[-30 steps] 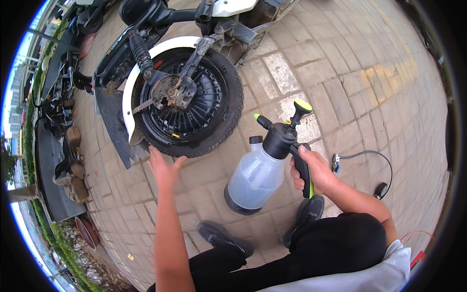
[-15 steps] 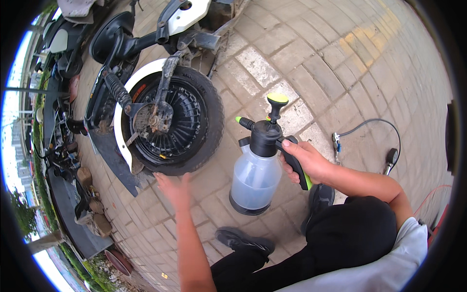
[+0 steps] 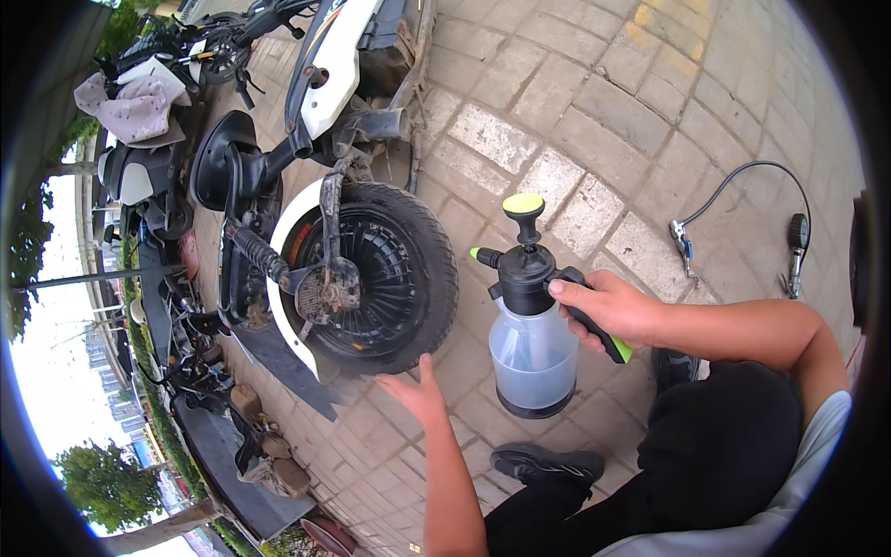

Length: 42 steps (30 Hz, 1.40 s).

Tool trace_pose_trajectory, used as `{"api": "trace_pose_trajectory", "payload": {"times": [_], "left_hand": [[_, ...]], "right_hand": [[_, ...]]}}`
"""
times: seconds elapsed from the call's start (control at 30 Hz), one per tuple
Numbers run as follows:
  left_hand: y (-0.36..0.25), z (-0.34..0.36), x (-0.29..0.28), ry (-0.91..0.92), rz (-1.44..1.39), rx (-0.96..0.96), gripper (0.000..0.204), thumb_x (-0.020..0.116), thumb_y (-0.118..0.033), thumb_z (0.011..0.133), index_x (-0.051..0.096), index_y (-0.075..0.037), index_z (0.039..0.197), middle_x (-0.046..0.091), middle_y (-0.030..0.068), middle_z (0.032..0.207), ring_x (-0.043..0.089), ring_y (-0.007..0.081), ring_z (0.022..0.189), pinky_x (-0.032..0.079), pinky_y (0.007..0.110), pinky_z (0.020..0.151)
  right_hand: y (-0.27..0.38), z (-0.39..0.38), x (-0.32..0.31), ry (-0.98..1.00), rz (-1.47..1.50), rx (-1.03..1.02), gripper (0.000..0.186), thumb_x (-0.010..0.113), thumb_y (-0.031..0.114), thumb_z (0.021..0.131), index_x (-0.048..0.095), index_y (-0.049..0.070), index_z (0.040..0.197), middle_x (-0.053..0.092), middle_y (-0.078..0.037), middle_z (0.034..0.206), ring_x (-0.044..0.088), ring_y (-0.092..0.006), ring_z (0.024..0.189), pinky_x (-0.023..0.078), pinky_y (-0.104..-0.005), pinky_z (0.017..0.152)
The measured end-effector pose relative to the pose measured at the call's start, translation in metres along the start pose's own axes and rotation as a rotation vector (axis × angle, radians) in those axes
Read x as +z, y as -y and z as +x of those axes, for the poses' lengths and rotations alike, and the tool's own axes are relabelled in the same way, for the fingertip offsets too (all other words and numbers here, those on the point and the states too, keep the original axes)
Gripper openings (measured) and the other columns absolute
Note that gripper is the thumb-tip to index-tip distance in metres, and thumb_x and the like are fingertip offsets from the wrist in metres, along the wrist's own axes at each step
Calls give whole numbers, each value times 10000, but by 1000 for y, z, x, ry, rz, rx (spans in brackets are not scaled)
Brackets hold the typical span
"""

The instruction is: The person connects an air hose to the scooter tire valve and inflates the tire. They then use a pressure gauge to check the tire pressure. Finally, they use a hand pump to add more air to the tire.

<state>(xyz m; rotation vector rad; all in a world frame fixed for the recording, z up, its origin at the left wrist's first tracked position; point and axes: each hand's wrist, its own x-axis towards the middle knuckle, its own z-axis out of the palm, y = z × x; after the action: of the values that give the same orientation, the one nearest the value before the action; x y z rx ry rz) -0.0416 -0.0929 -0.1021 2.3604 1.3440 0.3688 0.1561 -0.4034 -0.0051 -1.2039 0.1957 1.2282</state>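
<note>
My right hand (image 3: pixel 608 306) is closed round the black handle of a pump spray bottle (image 3: pixel 534 357). The bottle has a clear body partly filled with liquid, a black top, a yellow-green plunger knob and a nozzle pointing left toward the wheel. It is upright, though I cannot tell whether its base touches the paving. With fingers and thumb spread, my left hand (image 3: pixel 415 392) is held near the lower edge of the black wheel (image 3: pixel 390 278); I cannot tell whether it touches the tyre. That wheel belongs to a scooter (image 3: pixel 339 70) with white panels and a white fender.
An air gauge with a black hose (image 3: pixel 733 176) lies on the brick paving to the right. Other parked scooters (image 3: pixel 139 176) stand at the far left. Loose bricks (image 3: pixel 278 455) lie beside a dark board at lower left. My shoe (image 3: pixel 548 461) is below the bottle.
The view has shifted, so the scooter, bottle and gauge sit further right in the picture. My right hand keeps its grip on the bottle. My left hand stays spread near the wheel.
</note>
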Motion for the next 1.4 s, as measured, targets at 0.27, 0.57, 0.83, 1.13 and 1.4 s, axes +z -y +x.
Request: {"api": "trace_pose_trajectory", "payload": {"times": [0.27, 0.57, 0.83, 1.13, 1.4], "left_hand": [[27, 43, -40, 140, 94, 89, 1080, 831, -338, 791, 173, 118, 1516, 215, 296, 1589, 207, 376, 1493, 160, 440, 1228], [34, 44, -42, 133, 124, 129, 1062, 803, -370, 813, 180, 145, 1501, 189, 329, 1582, 199, 401, 1491, 169, 435, 1227], [20, 60, -67, 318, 424, 221, 1006, 759, -472, 823, 312, 205, 1419, 306, 382, 1503, 303, 465, 1426, 249, 464, 1195], [5, 96, -100, 689, 592, 284, 997, 722, -525, 829, 361, 239, 1359, 428, 417, 1393, 427, 481, 1339, 343, 450, 1137], [-8, 120, -100, 867, 599, 151, 910, 748, -556, 787, 512, 231, 1178, 585, 410, 1166, 600, 477, 1128, 495, 454, 942]], "right_hand": [[0, -1, -6, 10, 38, 15, 521, 560, 510, 987, 524, 1, 879, 516, -49, 636, 507, -121, 476, 419, -288, 429], [-2, 3, -12, 22, 63, 5, 539, 557, 533, 982, 520, 4, 885, 510, -47, 636, 504, -120, 475, 404, -286, 427], [-1, -3, -6, -16, -70, 6, 500, 574, 501, 976, 540, 24, 831, 533, -40, 596, 511, -116, 470, 409, -286, 443], [-14, -26, 8, -117, -124, 76, 225, 684, 212, 926, 597, 5, 942, 532, -18, 556, 504, -91, 459, 386, -276, 420], [-49, -58, 39, -274, -74, 25, 222, 736, 187, 872, 607, 23, 947, 573, 0, 641, 543, -83, 514, 428, -269, 465]]}}
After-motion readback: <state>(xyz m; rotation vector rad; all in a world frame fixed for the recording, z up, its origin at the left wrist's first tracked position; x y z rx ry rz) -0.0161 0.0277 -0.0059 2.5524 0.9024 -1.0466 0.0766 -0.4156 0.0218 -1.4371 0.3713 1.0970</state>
